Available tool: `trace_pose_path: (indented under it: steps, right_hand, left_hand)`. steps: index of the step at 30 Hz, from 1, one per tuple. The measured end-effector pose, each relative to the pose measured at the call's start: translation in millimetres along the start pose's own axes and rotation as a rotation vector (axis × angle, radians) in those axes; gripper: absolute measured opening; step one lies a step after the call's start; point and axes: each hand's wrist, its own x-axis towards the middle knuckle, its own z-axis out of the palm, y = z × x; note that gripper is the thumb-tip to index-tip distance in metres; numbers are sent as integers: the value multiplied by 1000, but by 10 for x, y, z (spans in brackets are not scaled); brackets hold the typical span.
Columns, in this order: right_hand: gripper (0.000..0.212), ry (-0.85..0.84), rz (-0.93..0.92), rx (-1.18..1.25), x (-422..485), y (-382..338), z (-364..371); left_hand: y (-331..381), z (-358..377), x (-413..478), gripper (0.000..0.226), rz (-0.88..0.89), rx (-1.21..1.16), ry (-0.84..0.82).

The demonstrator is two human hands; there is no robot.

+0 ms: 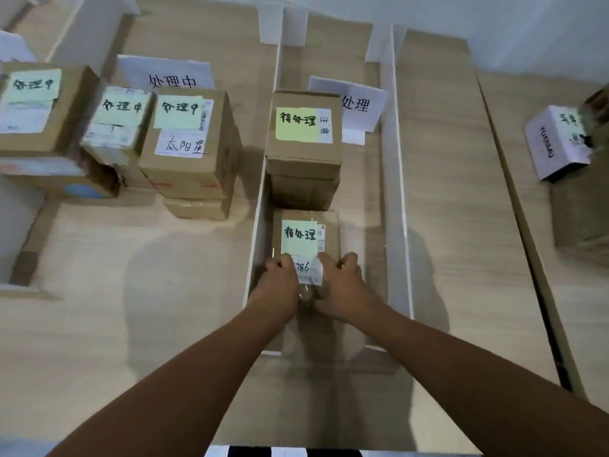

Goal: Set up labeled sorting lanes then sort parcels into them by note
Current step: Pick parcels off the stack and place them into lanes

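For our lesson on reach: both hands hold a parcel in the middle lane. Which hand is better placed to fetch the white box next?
Right, most likely. The white box lies far to the right, past the lane wall, nearer the right hand; the left hand would have to cross over.

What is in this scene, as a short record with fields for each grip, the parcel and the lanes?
left grip: holds parcel's near end, left side
right grip: holds parcel's near end, right side
parcel: flat in middle lane, note reads 待处理
middle lane: white walls; stack beyond parcel, same note on top
left lane: three boxes noted 处理中, before sign reading 处理中
far right: white box, blurred
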Motion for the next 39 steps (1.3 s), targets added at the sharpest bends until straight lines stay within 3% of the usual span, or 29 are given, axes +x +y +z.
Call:
trace_pose_path:
  steps: [4, 7, 12, 16, 19, 24, 31, 39]
  right_hand:
    - [105, -15, 75, -7, -136, -32, -148]
    - [104, 116, 93, 24, -389, -32, -431]
    - [83, 394, -32, -167, -1098, 347, -1131]
    - [80, 575, 125, -145, -2018, 1252, -1547]
    - [80, 673, 290, -37, -2886, 2089, -1668]
    - [84, 744, 405, -17, -4256, 3366, -1642]
    - [85, 790, 424, -43, -5293, 4670, -1550]
    - [91, 722, 374, 18, -5039, 5837, -1794]
  left_hand:
    - [93, -142, -167, 72, 89, 242, 39]
    - [295, -349, -375, 76, 222, 378, 139]
    - [856, -810, -514, 98, 611, 99, 137]
    - [1710, -697, -737, 117, 808, 40, 148]
    - [2518, -262, -1048, 120, 927, 44, 133]
    - [3916, 617, -1745, 118, 1107, 66, 163]
    - [5276, 1564, -2415, 129, 1174, 152, 187]
    - [6105, 2122, -2027, 125, 1054, 97, 206]
